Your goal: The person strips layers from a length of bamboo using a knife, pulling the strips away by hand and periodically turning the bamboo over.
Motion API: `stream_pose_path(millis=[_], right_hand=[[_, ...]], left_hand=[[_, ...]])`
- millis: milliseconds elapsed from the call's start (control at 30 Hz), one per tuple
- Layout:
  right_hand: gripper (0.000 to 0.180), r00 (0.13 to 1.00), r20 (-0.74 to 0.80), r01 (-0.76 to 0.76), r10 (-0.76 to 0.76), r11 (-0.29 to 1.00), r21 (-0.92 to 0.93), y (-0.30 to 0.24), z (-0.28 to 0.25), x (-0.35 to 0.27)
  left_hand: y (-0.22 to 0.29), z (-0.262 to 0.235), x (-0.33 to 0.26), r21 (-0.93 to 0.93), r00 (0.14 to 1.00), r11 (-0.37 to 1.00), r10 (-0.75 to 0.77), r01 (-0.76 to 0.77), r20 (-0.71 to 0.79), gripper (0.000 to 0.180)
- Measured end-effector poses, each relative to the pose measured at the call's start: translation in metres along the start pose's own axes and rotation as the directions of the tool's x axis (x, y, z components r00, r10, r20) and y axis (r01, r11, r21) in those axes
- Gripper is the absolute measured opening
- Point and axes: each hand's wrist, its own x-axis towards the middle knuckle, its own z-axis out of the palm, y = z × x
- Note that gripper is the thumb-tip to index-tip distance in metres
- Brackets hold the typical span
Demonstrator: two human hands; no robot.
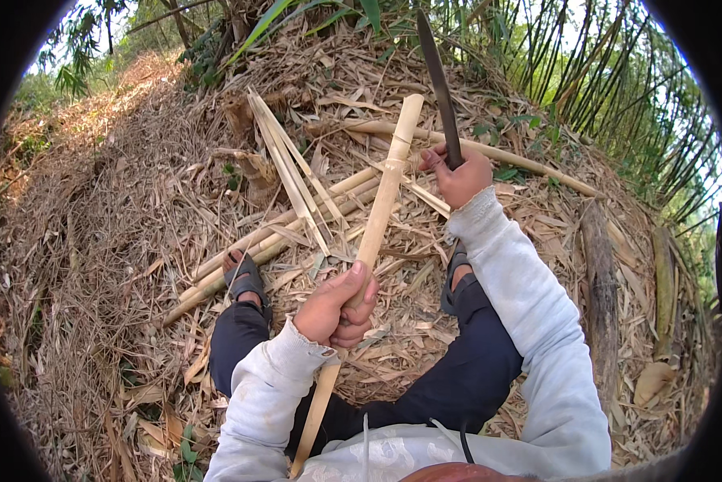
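My left hand (338,309) is closed around a pale bamboo piece (381,205), which slants up and away from my lap with its lower end below my wrist. A raised joint rings the bamboo near its far part, and a dark line crosses it above that. In my right hand (459,173) is a machete (436,80), its long dark blade pointing up and away; my fingers hide its handle. The blade stands to the right of the bamboo's far end, apart from it.
Split bamboo strips (285,157) lean on the ground beside a cut stump (256,173). Bamboo poles (256,241) lie across dry leaf litter beyond my sandalled feet. Another long pole (530,165) runs right. A dark log (599,281) lies at right; bamboo stalks (610,72) grow behind.
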Motion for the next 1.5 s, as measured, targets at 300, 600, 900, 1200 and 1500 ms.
stream_pose_path(millis=[300, 600, 900, 1200, 1500], right_hand=[[0.035, 0.973, 0.096, -0.194, 0.209, 0.971, -0.142, 0.037, -0.022, -0.014], [0.022, 0.919, -0.091, -0.394, 0.384, 0.876, -0.279, 0.057, -0.030, -0.002], [0.024, 0.804, -0.058, -0.576, 0.591, 0.753, -0.317, 0.088, -0.018, 0.007], [0.041, 0.710, 0.169, -0.704, 0.683, 0.688, 0.175, 0.073, -0.021, 0.000], [0.052, 0.779, 0.478, -0.524, 0.405, 0.840, 0.141, 0.010, 0.001, -0.026]], left_hand=[[-0.016, -0.013, 0.011, 0.020, 0.991, 0.994, 0.112, -0.111, -0.066, 0.035], [-0.018, -0.027, -0.008, 0.020, 0.977, 0.987, 0.162, -0.161, -0.141, 0.032], [-0.015, -0.037, -0.020, 0.162, 0.935, 0.972, 0.211, -0.170, -0.284, 0.030], [0.010, -0.032, -0.023, 0.173, 0.898, 0.958, 0.278, -0.230, -0.341, 0.030], [0.025, -0.011, 0.028, 0.208, 0.911, 0.930, 0.346, -0.302, -0.225, 0.031]])
